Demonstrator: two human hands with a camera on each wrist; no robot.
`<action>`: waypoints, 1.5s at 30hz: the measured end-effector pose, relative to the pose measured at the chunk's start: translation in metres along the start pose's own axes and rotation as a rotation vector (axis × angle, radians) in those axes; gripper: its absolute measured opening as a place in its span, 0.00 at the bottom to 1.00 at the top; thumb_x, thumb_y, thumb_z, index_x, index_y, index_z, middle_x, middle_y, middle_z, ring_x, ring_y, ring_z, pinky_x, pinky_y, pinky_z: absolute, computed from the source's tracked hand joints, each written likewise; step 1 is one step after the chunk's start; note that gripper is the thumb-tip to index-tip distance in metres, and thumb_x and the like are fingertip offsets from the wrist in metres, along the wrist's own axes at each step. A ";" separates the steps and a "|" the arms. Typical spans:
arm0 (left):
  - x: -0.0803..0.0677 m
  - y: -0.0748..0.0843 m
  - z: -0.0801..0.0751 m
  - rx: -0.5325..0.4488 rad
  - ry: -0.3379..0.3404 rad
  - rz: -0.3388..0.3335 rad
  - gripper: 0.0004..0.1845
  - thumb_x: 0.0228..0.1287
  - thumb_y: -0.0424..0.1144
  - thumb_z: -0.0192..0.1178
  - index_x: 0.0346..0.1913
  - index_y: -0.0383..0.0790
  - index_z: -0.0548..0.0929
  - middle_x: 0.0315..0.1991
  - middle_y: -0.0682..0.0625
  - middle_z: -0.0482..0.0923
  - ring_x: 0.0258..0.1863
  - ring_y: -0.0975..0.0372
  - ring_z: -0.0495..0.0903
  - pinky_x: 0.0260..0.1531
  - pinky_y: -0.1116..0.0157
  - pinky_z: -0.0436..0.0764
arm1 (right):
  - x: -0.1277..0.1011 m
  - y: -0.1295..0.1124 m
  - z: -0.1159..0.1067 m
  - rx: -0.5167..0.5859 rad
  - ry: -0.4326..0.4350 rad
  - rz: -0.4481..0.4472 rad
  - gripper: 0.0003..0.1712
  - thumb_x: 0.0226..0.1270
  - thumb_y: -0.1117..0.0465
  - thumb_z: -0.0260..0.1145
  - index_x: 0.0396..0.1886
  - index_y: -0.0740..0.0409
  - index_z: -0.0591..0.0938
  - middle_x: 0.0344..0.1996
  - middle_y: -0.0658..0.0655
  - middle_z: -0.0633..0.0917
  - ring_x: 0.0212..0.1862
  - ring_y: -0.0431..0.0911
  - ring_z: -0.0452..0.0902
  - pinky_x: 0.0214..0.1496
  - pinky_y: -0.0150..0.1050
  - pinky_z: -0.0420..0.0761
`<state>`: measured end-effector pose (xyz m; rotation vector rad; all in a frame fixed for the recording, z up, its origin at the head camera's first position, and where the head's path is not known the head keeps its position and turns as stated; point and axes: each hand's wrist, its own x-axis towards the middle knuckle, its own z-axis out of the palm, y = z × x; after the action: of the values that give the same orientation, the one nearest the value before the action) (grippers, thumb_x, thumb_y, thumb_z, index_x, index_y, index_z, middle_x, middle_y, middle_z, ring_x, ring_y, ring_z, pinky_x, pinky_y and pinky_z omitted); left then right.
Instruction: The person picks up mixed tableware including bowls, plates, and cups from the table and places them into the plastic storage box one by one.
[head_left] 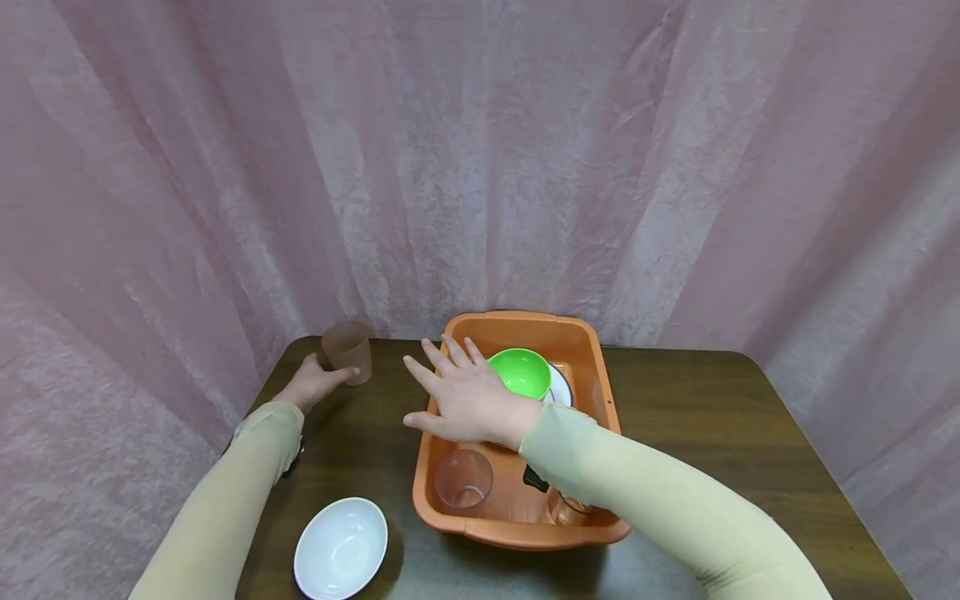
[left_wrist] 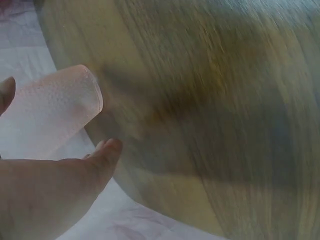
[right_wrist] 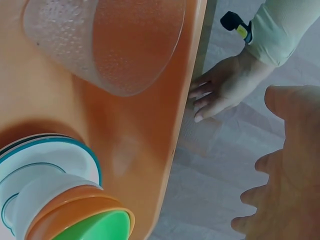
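Observation:
At the table's back left corner, a translucent pinkish cup (head_left: 349,352) stands upright. My left hand (head_left: 313,383) is right at it, thumb and fingers spread apart on either side of the cup (left_wrist: 57,107) in the left wrist view. Over the left side of an orange plastic tub (head_left: 609,400), my right hand (head_left: 468,400) hovers with its fingers fanned out and holds nothing. Inside the tub a green bowl (head_left: 522,372) tops stacked orange and white bowls, beside plates (right_wrist: 75,152) with a blue-green rim. A clear tumbler (head_left: 463,479) stands in the tub's front left.
A white oval bowl (head_left: 341,548) sits on the dark wooden table (head_left: 697,417), front left of the tub. Another clear glass (head_left: 567,508) lies in the tub's front right, partly hidden by my right sleeve. A pink curtain (head_left: 480,167) hangs behind the table.

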<state>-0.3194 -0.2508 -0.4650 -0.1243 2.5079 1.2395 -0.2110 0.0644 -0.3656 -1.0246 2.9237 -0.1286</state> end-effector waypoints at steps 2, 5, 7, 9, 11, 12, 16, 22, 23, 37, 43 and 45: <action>0.005 -0.001 0.003 -0.055 0.021 0.025 0.58 0.71 0.54 0.63 0.78 0.23 0.33 0.78 0.24 0.39 0.76 0.33 0.47 0.72 0.38 0.55 | 0.003 -0.002 0.001 0.004 -0.001 0.002 0.48 0.74 0.26 0.48 0.85 0.39 0.49 0.83 0.57 0.49 0.82 0.58 0.32 0.80 0.55 0.37; 0.011 -0.001 0.007 -0.121 0.041 0.082 0.51 0.71 0.49 0.65 0.78 0.25 0.45 0.76 0.26 0.52 0.74 0.36 0.55 0.72 0.40 0.59 | 0.006 -0.004 0.002 0.007 -0.017 0.010 0.48 0.74 0.25 0.48 0.85 0.39 0.48 0.83 0.56 0.48 0.82 0.56 0.32 0.80 0.54 0.36; 0.013 0.000 0.009 -0.144 0.051 0.113 0.46 0.70 0.46 0.66 0.77 0.24 0.52 0.73 0.27 0.59 0.72 0.37 0.60 0.71 0.42 0.61 | 0.008 -0.006 0.003 0.006 -0.029 0.011 0.48 0.73 0.25 0.47 0.85 0.38 0.48 0.83 0.55 0.47 0.82 0.55 0.32 0.80 0.53 0.36; 0.014 0.000 0.010 -0.151 0.069 0.112 0.45 0.70 0.45 0.66 0.76 0.24 0.54 0.72 0.27 0.61 0.71 0.37 0.62 0.71 0.43 0.63 | 0.010 -0.007 0.003 0.000 -0.042 0.010 0.48 0.74 0.25 0.47 0.85 0.38 0.47 0.83 0.55 0.47 0.82 0.54 0.33 0.80 0.54 0.36; 0.015 -0.001 0.011 -0.152 0.090 0.086 0.49 0.69 0.45 0.67 0.76 0.23 0.49 0.73 0.25 0.57 0.72 0.36 0.60 0.71 0.43 0.62 | 0.011 -0.008 0.004 -0.011 -0.048 0.004 0.48 0.74 0.25 0.46 0.85 0.37 0.46 0.83 0.55 0.47 0.82 0.54 0.34 0.80 0.54 0.37; 0.015 -0.002 0.010 -0.152 0.099 0.072 0.51 0.69 0.46 0.67 0.77 0.22 0.45 0.74 0.24 0.54 0.73 0.36 0.58 0.71 0.42 0.62 | 0.012 -0.009 0.004 -0.014 -0.045 0.000 0.48 0.74 0.25 0.46 0.85 0.37 0.46 0.83 0.55 0.47 0.82 0.54 0.34 0.80 0.54 0.37; 0.018 -0.004 0.010 -0.159 0.124 0.020 0.58 0.68 0.47 0.67 0.77 0.24 0.32 0.76 0.22 0.43 0.75 0.34 0.51 0.71 0.42 0.60 | 0.014 -0.011 0.004 -0.014 -0.034 -0.008 0.48 0.74 0.25 0.46 0.85 0.38 0.47 0.83 0.55 0.47 0.82 0.55 0.35 0.80 0.55 0.39; 0.025 -0.004 0.016 -0.185 0.114 0.029 0.59 0.69 0.47 0.66 0.78 0.26 0.30 0.77 0.24 0.41 0.76 0.34 0.49 0.73 0.41 0.57 | 0.015 -0.010 0.005 -0.012 -0.040 0.006 0.48 0.74 0.25 0.45 0.85 0.38 0.46 0.83 0.54 0.46 0.82 0.54 0.33 0.80 0.55 0.38; 0.027 -0.004 0.017 -0.192 0.117 0.041 0.57 0.69 0.46 0.67 0.78 0.26 0.33 0.77 0.24 0.43 0.76 0.35 0.50 0.73 0.42 0.57 | 0.015 -0.009 0.006 -0.013 -0.041 0.008 0.48 0.74 0.25 0.45 0.85 0.38 0.46 0.83 0.55 0.46 0.82 0.55 0.33 0.80 0.55 0.38; 0.031 -0.008 0.024 -0.152 0.151 0.064 0.50 0.67 0.42 0.67 0.76 0.19 0.46 0.74 0.24 0.54 0.73 0.36 0.57 0.72 0.43 0.61 | 0.012 -0.006 0.013 -0.027 -0.042 0.036 0.47 0.74 0.25 0.46 0.85 0.39 0.50 0.83 0.55 0.48 0.82 0.55 0.35 0.80 0.54 0.39; 0.031 -0.008 0.026 -0.135 0.145 0.092 0.47 0.66 0.40 0.68 0.74 0.16 0.52 0.72 0.23 0.58 0.71 0.37 0.61 0.71 0.44 0.63 | 0.012 -0.005 0.014 -0.022 -0.047 0.038 0.47 0.74 0.26 0.47 0.84 0.40 0.52 0.83 0.57 0.50 0.82 0.56 0.36 0.80 0.55 0.39; 0.032 -0.007 0.027 -0.143 0.144 0.103 0.45 0.66 0.38 0.68 0.73 0.16 0.53 0.71 0.23 0.59 0.70 0.37 0.62 0.70 0.44 0.63 | 0.012 -0.005 0.014 -0.025 -0.049 0.038 0.47 0.74 0.25 0.47 0.84 0.40 0.52 0.83 0.57 0.50 0.82 0.56 0.36 0.80 0.55 0.39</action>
<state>-0.3412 -0.2317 -0.4962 -0.1245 2.5736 1.5009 -0.2162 0.0519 -0.3795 -0.9602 2.9056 -0.0645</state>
